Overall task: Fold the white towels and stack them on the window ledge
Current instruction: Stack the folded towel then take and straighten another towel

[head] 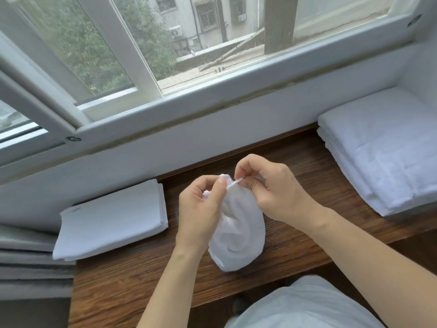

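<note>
Head: folded towels flanking hands.

Readable text: none.
Folded towel: faint mark near one corner, too small and blurred to read.

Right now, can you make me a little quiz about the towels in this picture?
1. True or false: both hands are holding the same white towel.
2. Which pile looks taller: A) the folded towels on the left, B) the stack on the right?
3. Fill in: the towels rest on a dark ______ ledge.

Key:
1. True. The left hand and the right hand pinch its top edge together, and the rest hangs bunched.
2. B.
3. Wooden.
</note>
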A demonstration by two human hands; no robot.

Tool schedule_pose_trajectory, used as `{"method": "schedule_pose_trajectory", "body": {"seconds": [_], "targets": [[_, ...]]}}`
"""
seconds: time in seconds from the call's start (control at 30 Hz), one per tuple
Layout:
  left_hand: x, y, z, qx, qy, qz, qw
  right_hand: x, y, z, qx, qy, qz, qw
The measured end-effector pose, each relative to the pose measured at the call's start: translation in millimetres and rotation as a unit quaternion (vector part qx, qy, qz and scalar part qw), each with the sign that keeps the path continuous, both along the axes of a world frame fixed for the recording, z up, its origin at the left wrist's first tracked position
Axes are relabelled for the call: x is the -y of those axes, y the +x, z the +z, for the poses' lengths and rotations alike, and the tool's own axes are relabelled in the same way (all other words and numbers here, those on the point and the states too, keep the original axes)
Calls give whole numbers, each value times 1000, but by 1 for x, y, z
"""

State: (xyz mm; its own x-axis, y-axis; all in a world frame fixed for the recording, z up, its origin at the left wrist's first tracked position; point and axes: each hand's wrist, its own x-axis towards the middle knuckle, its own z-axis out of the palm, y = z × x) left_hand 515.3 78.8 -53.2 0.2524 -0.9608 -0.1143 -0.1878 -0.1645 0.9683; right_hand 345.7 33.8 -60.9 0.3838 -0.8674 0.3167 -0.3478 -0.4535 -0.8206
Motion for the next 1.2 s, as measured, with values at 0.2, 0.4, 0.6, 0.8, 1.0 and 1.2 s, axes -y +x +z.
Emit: {"method": "schedule_pose_trajectory", "body": {"seconds": [0.2, 0.4, 0.6, 0.8, 1.0, 1.2], "targets": [[-2, -2, 4, 114, -84, -44, 989, 1, -1, 8, 21, 52, 13, 998], [-2, -2, 4, 112, -96, -43, 988, 6, -3, 9, -15, 30, 6, 999], [1, -2, 1, 101, -96, -44, 989, 9, -3, 6, -13, 13, -31, 999], [10, 19, 4, 104, -69, 6, 992, 24, -15, 12, 33, 94, -69, 993], [8, 78, 5, 73, -66, 67, 993, 57, -60, 29, 164, 156, -145, 963], [-2, 95, -2, -4, -62, -23, 998, 58, -67, 38, 188, 143, -140, 962]]}}
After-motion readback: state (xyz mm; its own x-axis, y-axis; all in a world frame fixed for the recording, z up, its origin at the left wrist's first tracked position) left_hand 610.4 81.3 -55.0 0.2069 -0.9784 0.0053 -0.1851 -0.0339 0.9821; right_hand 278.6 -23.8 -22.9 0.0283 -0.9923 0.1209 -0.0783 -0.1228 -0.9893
